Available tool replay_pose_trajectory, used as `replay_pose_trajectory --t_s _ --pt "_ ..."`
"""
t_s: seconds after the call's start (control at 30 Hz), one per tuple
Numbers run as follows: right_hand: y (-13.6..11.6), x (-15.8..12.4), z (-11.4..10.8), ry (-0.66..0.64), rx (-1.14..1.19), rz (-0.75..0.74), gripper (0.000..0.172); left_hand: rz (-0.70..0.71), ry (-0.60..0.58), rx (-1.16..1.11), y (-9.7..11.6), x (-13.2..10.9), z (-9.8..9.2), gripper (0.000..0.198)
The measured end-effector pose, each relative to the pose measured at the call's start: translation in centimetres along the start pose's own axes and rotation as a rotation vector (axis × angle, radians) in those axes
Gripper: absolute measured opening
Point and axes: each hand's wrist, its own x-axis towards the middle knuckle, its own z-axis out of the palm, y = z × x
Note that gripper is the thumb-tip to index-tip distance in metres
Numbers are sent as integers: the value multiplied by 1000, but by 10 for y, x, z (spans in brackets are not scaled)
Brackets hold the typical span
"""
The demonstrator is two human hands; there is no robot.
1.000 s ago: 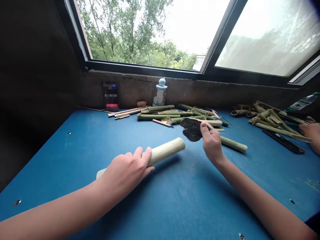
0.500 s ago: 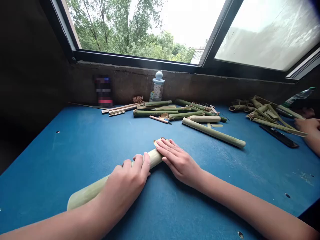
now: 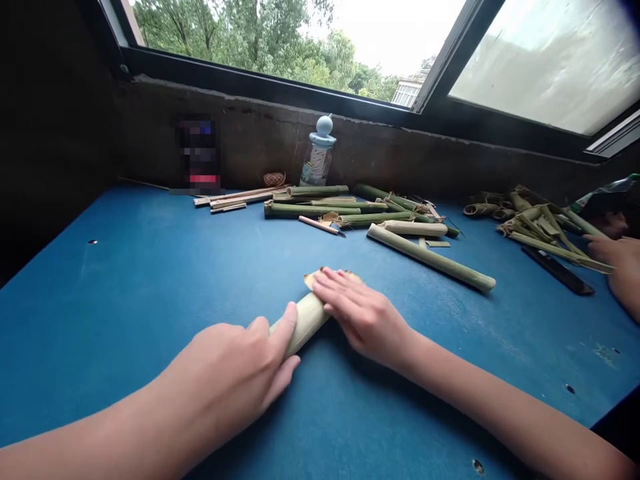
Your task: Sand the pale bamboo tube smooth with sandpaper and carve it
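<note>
At the far left edge of the blue table (image 3: 125, 280), against the wall, stands a dark container (image 3: 197, 157) whose label is blurred, and beside it lie a few thin pale strips (image 3: 225, 199) and a small woven ring (image 3: 274, 179). Nearer to me, the person's left hand (image 3: 235, 373) lies over the near end of a pale bamboo piece (image 3: 305, 317), fingers curled down across it and holding it against the table. The piece lies slanted near the middle of the table, its far end pointing away and to the right. The right hand (image 3: 363, 317) rests flat on that far end, fingers stretched out and held close together, pressing down; a tan edge shows under the fingertips, and I cannot tell what it is. Behind the hands, a bottle with a pale blue cap (image 3: 319, 157) stands by the wall, with green bamboo stalks (image 3: 320, 208) heaped in front of it. A long peeled stalk (image 3: 430, 257) lies apart from the heap, to its right. Further right is a pile of bamboo offcuts (image 3: 535, 223) with a dark flat tool (image 3: 557, 270) beside it, and another person's hand (image 3: 617, 267) rests at the table's right edge.
</note>
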Motion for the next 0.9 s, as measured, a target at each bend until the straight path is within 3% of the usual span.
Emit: replay_pose_trajectory --t_s 0.13,0.23,0.33,0.43,0.5,0.57,0.73,0.9 --pt "15 -3 -2 -18 68 -17 45 -35 41 -86 9 -7 0 44" --pt "56 -8 -9 89 -40 233 38 -4 147 -148 7 -5 -3 39" --pt "94 -16 -16 153 -157 403 37 203 193 -331 -3 3 -7 36" --pt "109 -21 -18 44 -150 432 45 328 83 -488 -13 9 -9 33" --pt "108 -20 -18 -60 -86 413 55 321 7 -555 -17 12 -8 31" --pt "107 -14 -19 -140 -79 411 54 309 -18 -609 -18 13 -5 30" --pt "123 37 -15 -277 -228 467 36 282 13 -667 -19 12 4 28" --pt "147 107 17 -363 -239 541 25 358 -14 -665 -30 11 0 28"
